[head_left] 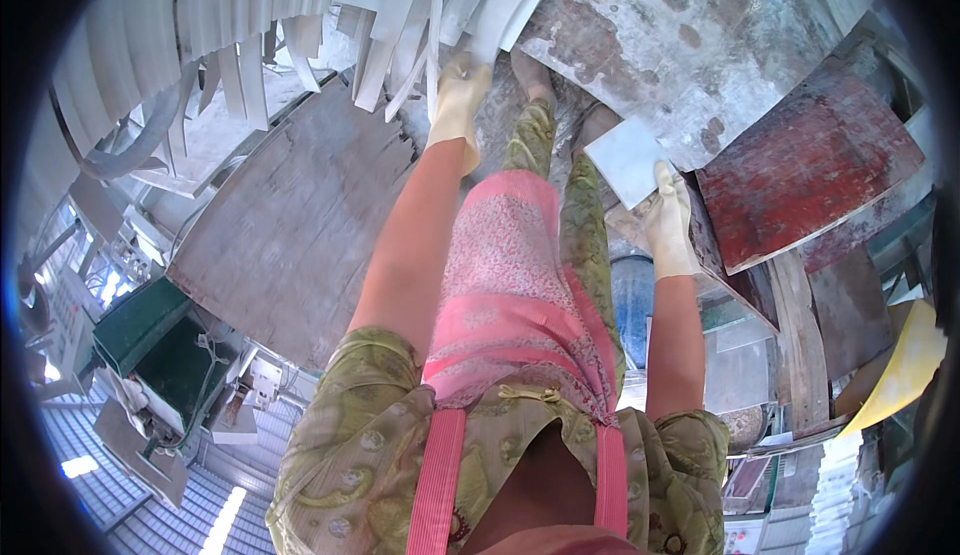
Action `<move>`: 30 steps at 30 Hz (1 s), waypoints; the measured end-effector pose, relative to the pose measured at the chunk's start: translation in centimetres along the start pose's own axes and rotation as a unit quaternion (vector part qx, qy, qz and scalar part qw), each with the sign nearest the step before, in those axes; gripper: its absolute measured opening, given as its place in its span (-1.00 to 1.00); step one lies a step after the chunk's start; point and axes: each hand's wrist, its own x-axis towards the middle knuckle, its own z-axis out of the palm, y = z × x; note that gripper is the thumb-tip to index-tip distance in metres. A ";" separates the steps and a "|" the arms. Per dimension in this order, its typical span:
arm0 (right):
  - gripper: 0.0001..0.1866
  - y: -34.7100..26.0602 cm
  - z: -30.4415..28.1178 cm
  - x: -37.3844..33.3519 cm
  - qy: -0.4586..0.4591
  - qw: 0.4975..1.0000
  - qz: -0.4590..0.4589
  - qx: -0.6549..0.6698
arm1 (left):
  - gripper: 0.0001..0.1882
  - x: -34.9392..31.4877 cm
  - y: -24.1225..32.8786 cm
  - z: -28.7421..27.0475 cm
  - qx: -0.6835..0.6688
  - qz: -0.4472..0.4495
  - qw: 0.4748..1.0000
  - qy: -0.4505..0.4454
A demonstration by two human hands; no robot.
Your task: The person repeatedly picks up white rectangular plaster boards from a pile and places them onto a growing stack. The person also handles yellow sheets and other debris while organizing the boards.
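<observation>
Closest to the lens, a pink patterned fabric apron (505, 285) with two ribbed pink straps is seen over an olive-green patterned garment (350, 455), both cut off by the lower edge. Two bare forearms are seen reaching away from the camera, each ending in a pale cream glove.

Much is hidden or hard to read: the picture is blurred, the legs are covered by the apron, and only two feet are made out beyond its far hem. The fingertips of the left hand (458, 95) are lost among the white strips (400, 25), so it cannot be told whether a strip is clasped or merely touched, nor how far the fingers are parted.

The right hand (668, 223) is closed on one pale grey-white square tile (628, 160), held by its near corner with the fingers wrapped against its edge; the tile is held tilted above the floor, just right of the feet.

The curved white strips lie in a heap too tangled to be counted, at the upper left. One large weathered grey wooden board (290, 225) lies left of the left forearm. One mottled grey metal sheet (700, 45) and one worn red flat panel (810, 170) lie to the right, partly overlapped. One yellow sheet (905, 365) is cropped at the right rim.
</observation>
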 end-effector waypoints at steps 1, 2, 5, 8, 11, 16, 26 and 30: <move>-0.64 -0.1 0.2 -0.1 0.019 1.000 0.016 -0.001 | -0.26 -0.2 -0.2 0.0 0.017 0.026 1.000 0.002; -0.64 0.0 0.5 -0.4 0.015 1.000 0.018 0.005 | -0.25 -0.2 -0.3 0.1 0.031 0.055 0.998 0.005; -0.62 -0.5 1.1 -0.7 0.010 1.000 0.006 0.002 | -0.11 -0.5 -0.3 0.5 0.018 0.054 0.998 0.039; -0.61 -0.9 1.6 -1.3 0.042 0.999 0.023 -0.002 | -0.02 -1.6 0.6 0.9 0.164 0.121 0.973 0.107; -0.62 -1.3 1.7 -1.7 0.009 1.000 0.001 -0.003 | -0.14 -2.2 2.5 0.6 0.199 0.187 0.955 0.115; -0.61 -1.4 1.4 -2.1 -0.001 1.000 0.013 0.017 | -0.37 -1.5 4.4 -0.2 0.058 0.026 0.995 0.082; -0.68 -2.0 0.3 -5.9 -0.054 0.997 -0.057 0.016 | -0.26 -9.2 -0.9 -4.9 0.121 0.025 0.992 0.001; -0.58 -4.2 1.1 -9.9 -0.159 0.981 -0.091 0.068 | -0.25 -20.9 2.4 -8.0 -0.324 0.083 0.898 -0.286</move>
